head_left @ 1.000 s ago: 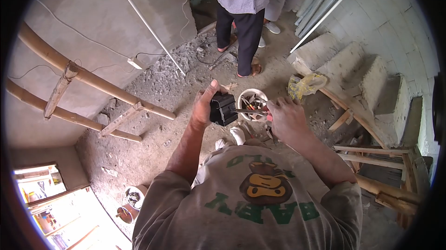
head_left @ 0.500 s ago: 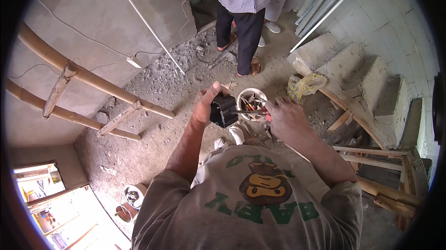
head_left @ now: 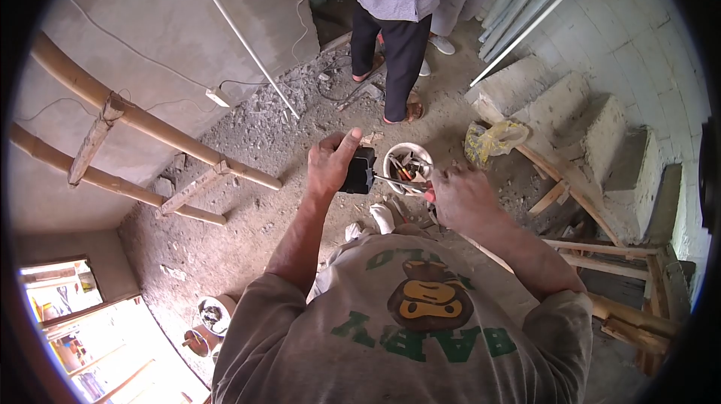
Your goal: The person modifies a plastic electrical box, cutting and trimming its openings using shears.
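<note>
My left hand [head_left: 330, 165] is closed round a black plastic electrical box [head_left: 357, 173], thumb pointing up along its far side. My right hand [head_left: 467, 195] grips a screwdriver [head_left: 396, 182] by its red handle. The metal shaft points left, and its tip meets the right edge of the box. Behind the shaft on the floor is a white bucket [head_left: 389, 158] of tools, some with orange and red handles. Fingers of my right hand partly hide the screwdriver's handle.
Two people stand ahead; one wears dark trousers [head_left: 405, 51]. Concrete steps [head_left: 559, 107] rise at right beside a yellow plastic bag [head_left: 496, 141] and timber pieces [head_left: 552, 197]. A wooden ladder [head_left: 161, 141] leans at left. Another bucket [head_left: 225, 303] sits lower left. Rubble [head_left: 255, 107] lines the wall.
The black box has turned in my left hand and now shows a flatter side. The screwdriver's tip has shifted from over the box to its right edge.
</note>
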`<state>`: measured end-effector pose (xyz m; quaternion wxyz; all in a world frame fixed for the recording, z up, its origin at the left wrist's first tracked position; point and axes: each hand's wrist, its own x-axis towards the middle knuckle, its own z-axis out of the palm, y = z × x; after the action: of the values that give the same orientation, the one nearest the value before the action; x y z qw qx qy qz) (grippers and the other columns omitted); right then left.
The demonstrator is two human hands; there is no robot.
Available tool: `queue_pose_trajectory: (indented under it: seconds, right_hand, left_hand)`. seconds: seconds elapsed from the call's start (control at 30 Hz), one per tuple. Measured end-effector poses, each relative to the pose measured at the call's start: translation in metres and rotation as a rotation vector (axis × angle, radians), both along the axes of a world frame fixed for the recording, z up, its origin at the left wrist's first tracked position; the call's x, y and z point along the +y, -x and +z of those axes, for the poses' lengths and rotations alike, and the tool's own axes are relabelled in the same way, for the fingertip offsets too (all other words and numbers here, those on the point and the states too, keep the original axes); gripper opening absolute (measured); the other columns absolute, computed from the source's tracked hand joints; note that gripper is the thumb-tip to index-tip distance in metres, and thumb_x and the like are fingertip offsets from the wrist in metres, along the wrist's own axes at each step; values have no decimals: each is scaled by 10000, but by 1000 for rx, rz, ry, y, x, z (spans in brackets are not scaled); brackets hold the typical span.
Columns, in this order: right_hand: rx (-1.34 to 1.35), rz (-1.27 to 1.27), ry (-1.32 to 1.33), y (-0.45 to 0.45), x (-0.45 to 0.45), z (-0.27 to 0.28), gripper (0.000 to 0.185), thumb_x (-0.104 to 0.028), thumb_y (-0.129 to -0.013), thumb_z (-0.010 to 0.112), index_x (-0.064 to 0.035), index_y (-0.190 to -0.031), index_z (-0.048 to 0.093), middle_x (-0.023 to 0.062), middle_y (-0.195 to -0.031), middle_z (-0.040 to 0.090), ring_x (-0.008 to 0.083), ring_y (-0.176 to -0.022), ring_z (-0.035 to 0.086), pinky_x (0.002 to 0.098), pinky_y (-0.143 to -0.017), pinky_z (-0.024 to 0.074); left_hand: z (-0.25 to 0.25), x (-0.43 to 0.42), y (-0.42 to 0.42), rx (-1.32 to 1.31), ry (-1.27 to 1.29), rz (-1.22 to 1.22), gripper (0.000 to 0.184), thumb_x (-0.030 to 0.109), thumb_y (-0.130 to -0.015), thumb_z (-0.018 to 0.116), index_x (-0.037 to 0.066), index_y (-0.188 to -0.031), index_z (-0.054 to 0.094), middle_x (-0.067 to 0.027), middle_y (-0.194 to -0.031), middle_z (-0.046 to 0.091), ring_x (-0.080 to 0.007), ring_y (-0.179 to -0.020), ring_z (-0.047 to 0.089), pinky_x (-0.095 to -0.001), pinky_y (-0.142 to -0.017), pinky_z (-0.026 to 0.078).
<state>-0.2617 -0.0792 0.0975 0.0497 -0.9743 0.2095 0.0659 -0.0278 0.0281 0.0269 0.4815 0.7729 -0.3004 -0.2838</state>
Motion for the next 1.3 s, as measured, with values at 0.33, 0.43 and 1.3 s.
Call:
queue_pose_trajectory:
  seconds: [0.33,0.43,1.3]
  right_hand:
    - [-386,-244,-431,-10,2,11,176,-196,-859,639,-35,-911,592,172,-813,647,383,-775,648,464,-675,508]
    - [-586,-243,-603,-20,12,10,174,-179,-858,647,-39,-953,603,173,-817,641,384,-774,642,456,-677,503]
    - [-659,-267,-451,-42,37,2,204,-226,-832,660,-31,-789,616,164,-745,635,357,-707,639,446,-645,511]
  left_hand:
    - [-14,11,-3,850,476,170,572,542,-962,486,-8,-908,634,-94,-746,637,-159,-656,624,-303,-620,529]
    - [-4,8,4,871,499,171,553,567,-948,499,26,-904,604,-93,-766,607,-192,-647,603,-323,-623,529]
    - [13,-1,11,560,368,229,563,548,-951,505,6,-875,638,-102,-739,646,-161,-603,600,-281,-589,504]
